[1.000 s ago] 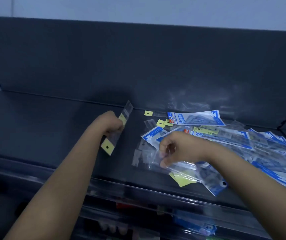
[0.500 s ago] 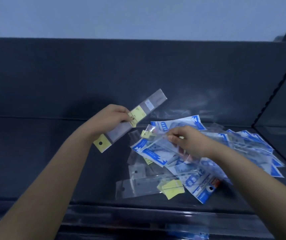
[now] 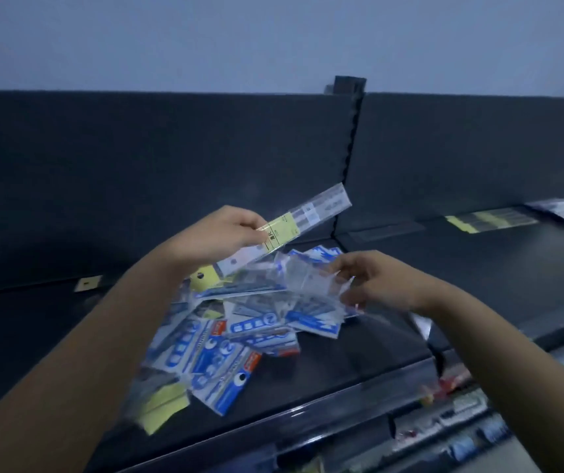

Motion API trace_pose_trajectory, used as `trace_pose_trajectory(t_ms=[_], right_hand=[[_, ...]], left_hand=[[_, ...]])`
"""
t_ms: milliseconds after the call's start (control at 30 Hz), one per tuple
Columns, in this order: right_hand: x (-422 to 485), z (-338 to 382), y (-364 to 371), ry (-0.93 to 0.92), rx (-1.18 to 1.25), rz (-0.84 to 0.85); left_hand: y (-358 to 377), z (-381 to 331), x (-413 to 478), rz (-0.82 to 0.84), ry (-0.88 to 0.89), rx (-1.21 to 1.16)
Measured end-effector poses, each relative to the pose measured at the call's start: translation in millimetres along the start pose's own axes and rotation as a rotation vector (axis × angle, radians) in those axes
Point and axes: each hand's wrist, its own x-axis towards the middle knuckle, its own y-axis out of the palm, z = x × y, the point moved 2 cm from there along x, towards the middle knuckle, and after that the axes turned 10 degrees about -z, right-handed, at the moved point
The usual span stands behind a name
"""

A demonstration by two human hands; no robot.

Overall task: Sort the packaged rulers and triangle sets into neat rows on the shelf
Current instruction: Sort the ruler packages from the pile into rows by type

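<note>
My left hand (image 3: 219, 237) grips a long clear packaged ruler (image 3: 311, 216) with yellow labels, held slanted up to the right above the shelf. My right hand (image 3: 373, 281) pinches a clear plastic package (image 3: 311, 279) lifted just over the heap. A loose pile of blue-and-white triangle set packs (image 3: 226, 349) and clear ruler packs lies on the dark shelf (image 3: 359, 356) under both hands. Yellow header cards (image 3: 162, 402) stick out at the pile's near left.
On the neighbouring shelf section to the right lies a row of packaged rulers (image 3: 489, 218) with yellow cards. A slotted upright (image 3: 350, 145) divides the two back panels. A small yellow tag (image 3: 86, 283) lies at the back left. Lower shelves with goods (image 3: 451, 414) show below.
The view has swung up and to the right. My left hand raised the ruler higher. My right hand lifted a clear package off the pile.
</note>
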Motion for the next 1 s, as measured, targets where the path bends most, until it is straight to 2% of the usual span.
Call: trace_pose_trajectory(t_ms=[200, 333, 567, 1000], right_hand=[[-42.5, -92.0, -108.4, -0.116, -0.102, -0.175], [-64.7, -156.8, -179.5, -0.109, -0.206, -0.213], [-85.2, -234.6, -271.7, -0.089, -0.179, -0.276], [-2.3, -367.2, -385.8, -0.02, -0.204, -0.229]], left_hand=[[133.8, -74.7, 24.9, 0.02, 0.047, -0.078], [217.0, -122.8, 44.2, 0.037, 0.058, -0.096], [317.6, -174.8, 96.3, 0.063, 0.03, -0.046], [486.2, -205.7, 266.8, 0.075, 0.072, -0.013]])
